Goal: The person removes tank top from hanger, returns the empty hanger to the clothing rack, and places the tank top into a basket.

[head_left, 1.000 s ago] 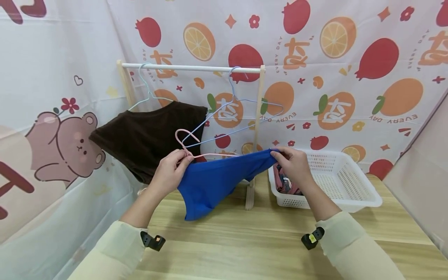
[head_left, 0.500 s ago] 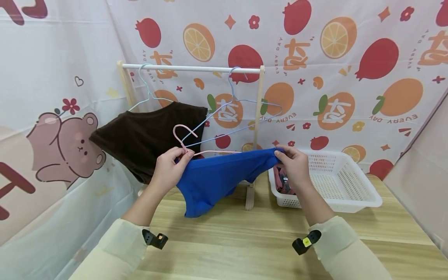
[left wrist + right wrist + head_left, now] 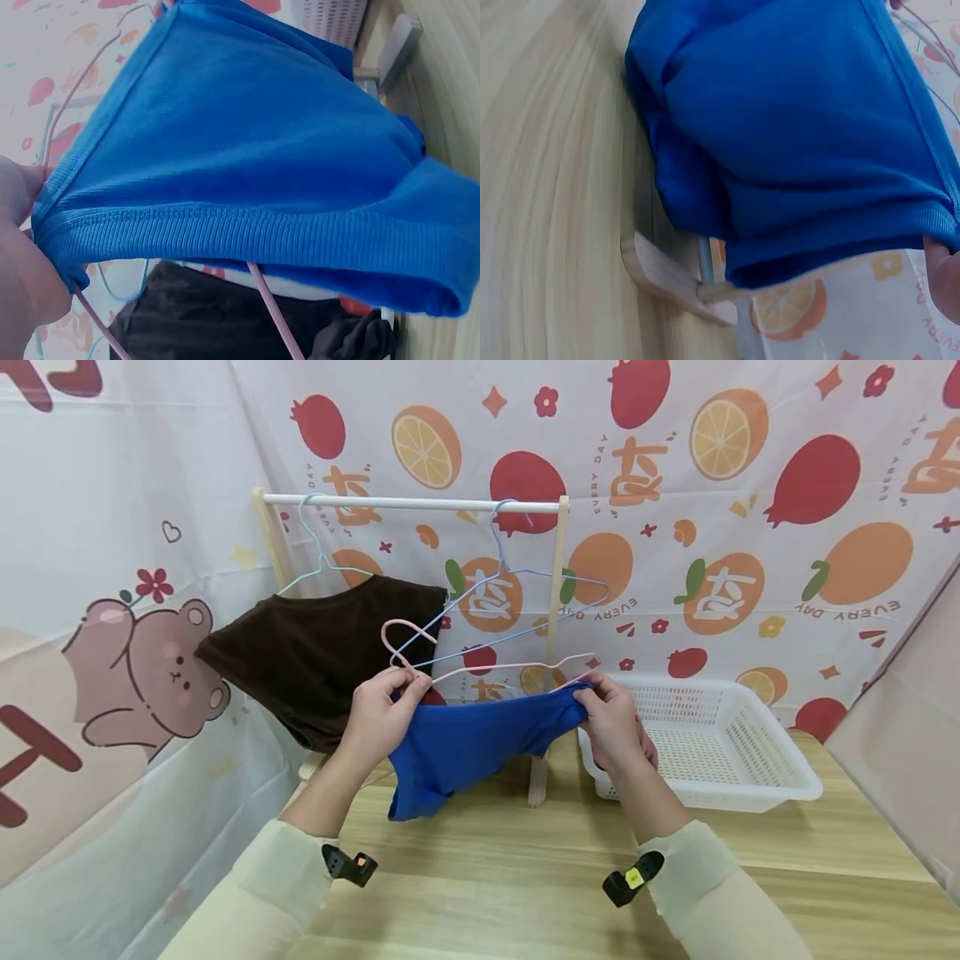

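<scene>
Already the brown top [image 3: 322,643] hangs far left; nearer, my left hand [image 3: 382,710] pinches the blue top [image 3: 480,739] and pink hanger [image 3: 525,665], my right hand [image 3: 613,718] the top's right edge, with the hanger's right end not yet inside.

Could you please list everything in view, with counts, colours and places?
Blue garment: 1, blue, between the hands
Pink hanger: 1, pink, partly hidden by the garment
Dark garment: 1, dark brown, hanging at left
Green hanger: 1, pale green, bearing the dark garment
Blue hanger: 1, light blue, rail's right end
Rack: 1, white rail, wooden posts, behind
Basket: 1, white, right
Cloth: count unclear, reddish, basket's left end
Table: 1, pale wood, underneath
Printed backdrop: sheet count unclear, mostly white, behind and left
Wrist devices: 2, black, at cuffs
Sleeves: 2, cream, forearms
Left hand: 1, garment's left edge
Right hand: 1, garment's right edge
</scene>
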Motion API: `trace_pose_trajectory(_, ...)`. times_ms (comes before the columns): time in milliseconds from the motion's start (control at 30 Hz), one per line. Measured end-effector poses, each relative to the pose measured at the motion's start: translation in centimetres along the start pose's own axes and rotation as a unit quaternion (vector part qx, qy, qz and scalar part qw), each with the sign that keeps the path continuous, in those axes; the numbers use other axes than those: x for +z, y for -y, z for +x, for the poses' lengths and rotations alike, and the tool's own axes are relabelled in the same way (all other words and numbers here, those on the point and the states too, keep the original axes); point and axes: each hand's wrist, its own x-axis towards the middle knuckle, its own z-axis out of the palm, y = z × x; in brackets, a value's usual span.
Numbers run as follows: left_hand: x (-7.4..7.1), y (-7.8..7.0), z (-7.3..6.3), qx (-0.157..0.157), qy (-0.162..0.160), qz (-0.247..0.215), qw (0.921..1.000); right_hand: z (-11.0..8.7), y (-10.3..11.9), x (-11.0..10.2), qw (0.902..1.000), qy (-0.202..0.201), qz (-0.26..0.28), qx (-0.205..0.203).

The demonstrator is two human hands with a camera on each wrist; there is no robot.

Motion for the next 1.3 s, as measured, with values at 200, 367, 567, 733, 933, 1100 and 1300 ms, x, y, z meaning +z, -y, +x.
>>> trace_pose_trajectory(200, 0.9, -1.3, 0.4, 0.008, -0.007, -0.020, 0.9997, -0.3, -0.4, 1.5, 0.9988, 0.021, 0.044, -0.005)
trace_pose_trajectory(367, 1.7, -2.3, 0.5, 0.005, -0.002, -0.028, 0.9996, -0.5, -0.9, 3.1, 0.9958, 0.027, 0.087, 0.002)
trace_pose_trajectory(567, 2.5, -2.9, 0.7, -0.012, -0.004, -0.031, 0.9994, -1.3, -1.9, 4.6, 0.9958, 0.052, 0.074, 0.010)
trace_pose_trajectory(733, 2.9, -3.4, 0.7, -0.021, -0.005, -0.045, 0.9987, -2.1, -3.0, 5.5, 0.9980, 0.064, -0.002, -0.002)
trace_pose_trajectory(933, 3.4, -3.6, 0.7, -0.021, -0.027, -0.064, 0.9974, -3.5, -4.5, 6.8, 0.9922, 0.090, -0.077, -0.037)
trace_pose_trajectory(1100, 3.8, -3.6, 1.1, -0.019, -0.068, -0.096, 0.9929, -4.2, -5.7, 7.6, 0.9890, 0.078, -0.086, -0.092)
trace_pose_trajectory(1300, 4.2, -3.4, 1.4, -0.023, -0.103, -0.153, 0.9827, -5.0, -6.0, 8.0, 0.9576, 0.103, -0.181, -0.200)
